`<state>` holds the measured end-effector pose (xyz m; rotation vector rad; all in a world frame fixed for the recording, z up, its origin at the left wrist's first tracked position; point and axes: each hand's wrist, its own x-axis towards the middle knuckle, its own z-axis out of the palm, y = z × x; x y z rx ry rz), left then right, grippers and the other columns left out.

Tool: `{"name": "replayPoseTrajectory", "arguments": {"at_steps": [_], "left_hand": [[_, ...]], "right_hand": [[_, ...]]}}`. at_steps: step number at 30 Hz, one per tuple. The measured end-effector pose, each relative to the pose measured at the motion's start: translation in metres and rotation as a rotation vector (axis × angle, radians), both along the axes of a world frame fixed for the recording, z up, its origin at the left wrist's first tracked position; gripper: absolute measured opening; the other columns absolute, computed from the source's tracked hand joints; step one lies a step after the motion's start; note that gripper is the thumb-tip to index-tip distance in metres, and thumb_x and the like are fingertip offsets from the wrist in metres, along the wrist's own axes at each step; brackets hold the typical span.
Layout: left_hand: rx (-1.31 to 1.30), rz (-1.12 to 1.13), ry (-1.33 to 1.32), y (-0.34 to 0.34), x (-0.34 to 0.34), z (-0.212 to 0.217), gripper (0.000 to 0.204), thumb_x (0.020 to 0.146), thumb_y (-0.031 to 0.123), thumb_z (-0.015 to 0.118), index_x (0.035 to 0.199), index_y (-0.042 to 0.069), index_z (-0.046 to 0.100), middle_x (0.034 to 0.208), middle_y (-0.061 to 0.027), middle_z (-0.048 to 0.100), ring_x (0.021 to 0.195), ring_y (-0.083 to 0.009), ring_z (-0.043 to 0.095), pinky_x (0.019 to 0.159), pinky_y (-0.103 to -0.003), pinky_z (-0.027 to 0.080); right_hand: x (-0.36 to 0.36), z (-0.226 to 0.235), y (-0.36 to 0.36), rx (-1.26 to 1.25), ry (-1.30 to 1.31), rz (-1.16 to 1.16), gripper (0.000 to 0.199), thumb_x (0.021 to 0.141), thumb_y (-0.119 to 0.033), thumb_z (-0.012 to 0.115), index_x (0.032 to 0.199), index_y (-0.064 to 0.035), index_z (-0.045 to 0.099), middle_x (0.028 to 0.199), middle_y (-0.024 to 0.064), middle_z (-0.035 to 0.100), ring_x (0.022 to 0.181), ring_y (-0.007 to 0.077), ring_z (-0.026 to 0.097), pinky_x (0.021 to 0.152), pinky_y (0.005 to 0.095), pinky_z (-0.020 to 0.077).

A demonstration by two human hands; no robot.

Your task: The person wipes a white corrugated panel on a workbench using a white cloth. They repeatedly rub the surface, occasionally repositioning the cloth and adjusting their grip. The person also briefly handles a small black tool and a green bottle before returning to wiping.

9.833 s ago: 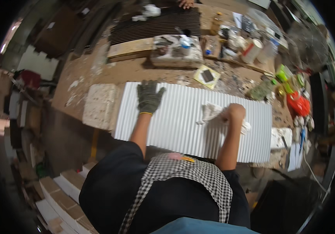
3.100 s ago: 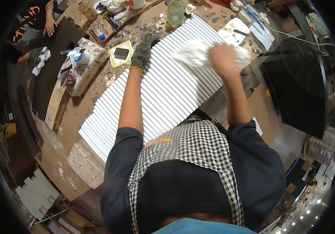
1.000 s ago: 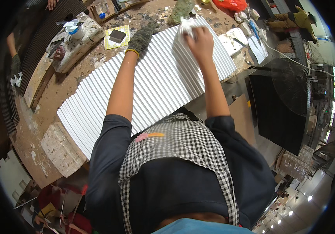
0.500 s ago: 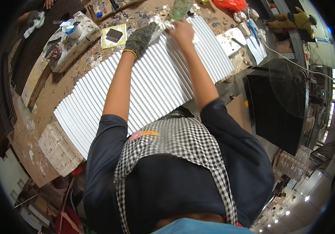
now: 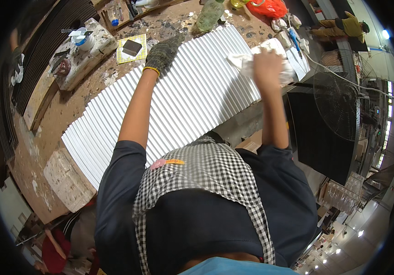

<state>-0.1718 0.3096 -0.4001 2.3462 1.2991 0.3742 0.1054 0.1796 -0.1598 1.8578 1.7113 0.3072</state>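
Table (image 5: pixel 36 156) has a white ribbed panel (image 5: pixel 183 98) along its near edge, with the gloved left hand (image 5: pixel 162 51) on the panel's far side (can't tell if those fingers are spread) and the right hand's (image 5: pixel 268 68) fingers pinching a white rag (image 5: pixel 237 60) by its right end. Farther from that edge: greenish bottle (image 5: pixel 210 17), contents unclear; white tub (image 5: pixel 84 43), pale strip (image 5: pixel 77 32) across its mouth; dark red cup (image 5: pixel 62 69) with a dark tool (image 5: pixel 59 59).
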Motion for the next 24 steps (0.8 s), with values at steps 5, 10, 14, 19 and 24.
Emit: {"name": "replayPoseTrajectory", "arguments": {"at_steps": [5, 10, 14, 19, 24], "left_hand": [[-0.023, -0.011, -0.026, -0.013, -0.001, 0.029, 0.055, 0.096, 0.01, 0.047, 0.152, 0.013, 0.048, 0.154, -0.0143, 0.051, 0.137, -0.0331, 0.053, 0.117, -0.041, 0.042], [-0.143, 0.005, -0.147, -0.008, -0.004, 0.008, 0.047, 0.104, 0.023, 0.041, 0.147, 0.009, 0.053, 0.153, -0.0137, 0.052, 0.135, -0.0337, 0.053, 0.116, -0.041, 0.041], [-0.086, -0.033, -0.014, -0.019, -0.001, 0.044, 0.046, 0.103, 0.022, 0.043, 0.147, 0.01, 0.053, 0.147, -0.0153, 0.056, 0.13, -0.0351, 0.058, 0.113, -0.042, 0.044], [0.092, -0.095, 0.008, -0.015, 0.0, 0.026, 0.046, 0.103, 0.021, 0.043, 0.148, 0.011, 0.052, 0.143, -0.0163, 0.06, 0.126, -0.0358, 0.06, 0.11, -0.044, 0.046], [-0.089, -0.107, 0.054, -0.003, -0.001, 0.034, 0.051, 0.102, 0.021, 0.047, 0.152, 0.011, 0.047, 0.151, -0.0171, 0.053, 0.134, -0.0359, 0.054, 0.115, -0.043, 0.042]], "right_hand": [[-0.02, -0.115, -0.047, 0.343, 0.716, 0.32, 0.04, 0.093, -0.021, 0.065, 0.133, -0.0151, 0.067, 0.139, 0.0162, 0.06, 0.118, 0.0386, 0.06, 0.096, 0.0544, 0.0476], [-0.007, -0.124, -0.042, 0.565, 0.993, 0.169, 0.028, 0.082, -0.007, 0.077, 0.109, -0.0128, 0.08, 0.116, 0.0123, 0.069, 0.105, 0.034, 0.065, 0.091, 0.0412, 0.0523], [-0.029, -0.128, 0.005, 0.547, 0.997, 0.075, 0.02, 0.077, -0.01, 0.081, 0.097, -0.0131, 0.079, 0.102, 0.0101, 0.066, 0.096, 0.0323, 0.061, 0.085, 0.0429, 0.05], [-0.074, -0.162, 0.105, 0.604, 0.774, 0.201, 0.012, 0.085, -0.014, 0.071, 0.095, -0.0127, 0.077, 0.1, 0.0131, 0.066, 0.095, 0.0355, 0.063, 0.083, 0.0445, 0.0514], [-0.061, -0.132, 0.144, 0.741, 1.077, 0.106, 0.015, 0.084, -0.022, 0.075, 0.098, -0.0151, 0.079, 0.105, 0.0142, 0.067, 0.094, 0.0353, 0.067, 0.08, 0.0459, 0.055]]}}
